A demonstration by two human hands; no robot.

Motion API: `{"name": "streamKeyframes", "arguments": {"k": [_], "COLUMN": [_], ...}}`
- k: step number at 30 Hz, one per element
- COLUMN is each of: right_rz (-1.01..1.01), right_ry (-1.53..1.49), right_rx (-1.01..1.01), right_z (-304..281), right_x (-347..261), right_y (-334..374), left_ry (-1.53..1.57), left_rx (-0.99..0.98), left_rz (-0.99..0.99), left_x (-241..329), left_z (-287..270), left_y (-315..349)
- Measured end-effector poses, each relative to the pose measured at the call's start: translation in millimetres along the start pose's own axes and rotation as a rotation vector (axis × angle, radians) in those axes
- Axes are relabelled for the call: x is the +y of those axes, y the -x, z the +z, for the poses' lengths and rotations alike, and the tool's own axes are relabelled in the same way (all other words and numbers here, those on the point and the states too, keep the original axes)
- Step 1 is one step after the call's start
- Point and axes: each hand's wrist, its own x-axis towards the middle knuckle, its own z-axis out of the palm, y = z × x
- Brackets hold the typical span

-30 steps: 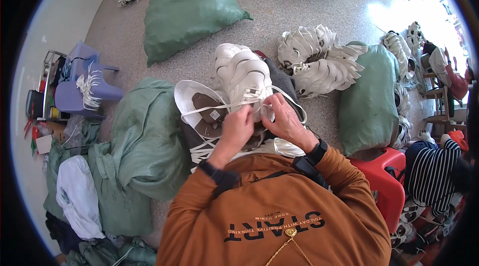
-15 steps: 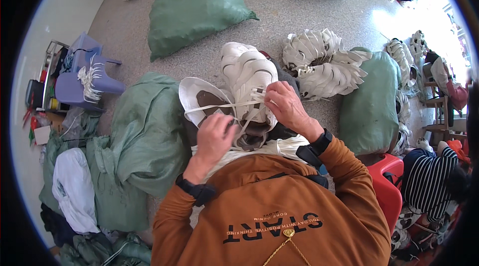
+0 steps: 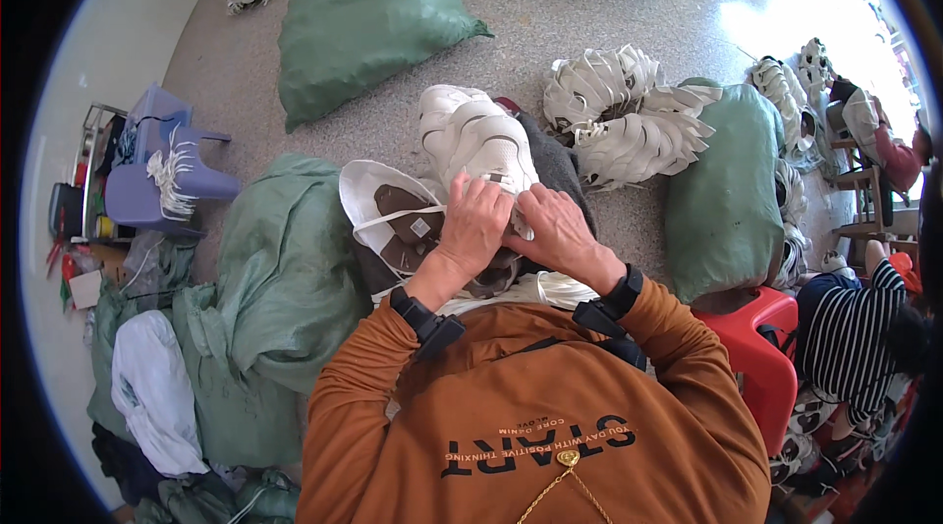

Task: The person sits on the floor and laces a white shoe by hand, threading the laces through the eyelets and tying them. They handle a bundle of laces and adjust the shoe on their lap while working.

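A nested stack of white sneaker uppers [image 3: 462, 126] lies across my lap, toes pointing away. My left hand [image 3: 471, 226] is closed at the lacing of the nearest upper, and a white shoelace [image 3: 383, 220] runs out from it to the left. Beside it my right hand [image 3: 558, 231] grips the same upper's edge near the eyelets, thumb below and fingers above. The fingertips of both hands nearly meet and partly hide the lace holes. Left of the stack rests another white upper [image 3: 356, 192] with a brown lining. A bundle of white laces [image 3: 555, 290] lies against my waist.
Green sacks stand at the left [image 3: 295, 259], ahead [image 3: 368, 33] and right [image 3: 722, 200]. Curved stacks of white uppers [image 3: 638, 146] lie on the floor ahead right. A purple stool [image 3: 162, 192] holds laces; a red stool [image 3: 756, 328] is close right. Another person in stripes [image 3: 850, 337] sits beyond it.
My left hand has moved right and up onto the lacing, beside my right hand. The right hand has lowered slightly, and the stretched lace between them has come down out of sight.
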Motion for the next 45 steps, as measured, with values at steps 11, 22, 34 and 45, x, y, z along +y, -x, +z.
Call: {"name": "streamKeyframes", "arguments": {"k": [11, 22, 34, 45], "right_rz": [0.009, 0.122, -0.153, 0.406], "right_ry": [-0.202, -0.350, -0.113, -1.118], "right_rx": [0.159, 0.073, 0.221, 0.448], "right_z": [6.7, 2.9, -13.6, 20.9], "right_x": [10.8, 1.1, -10.5, 8.2], "right_y": [1.9, 1.1, -18.5, -26.7], "left_ry": [-0.037, 0.316, -0.019, 0.312], "left_rx": [-0.608, -0.647, 0.067, 0.074], "left_rz": [0.110, -0.116, 0.020, -0.454], "left_x": [-17.2, -18.9, -22.0, -35.2], "left_z": [-87.5, -107.8, -19.5, -96.5], "left_y": [153.0, 92.8, 20.8, 75.0]}}
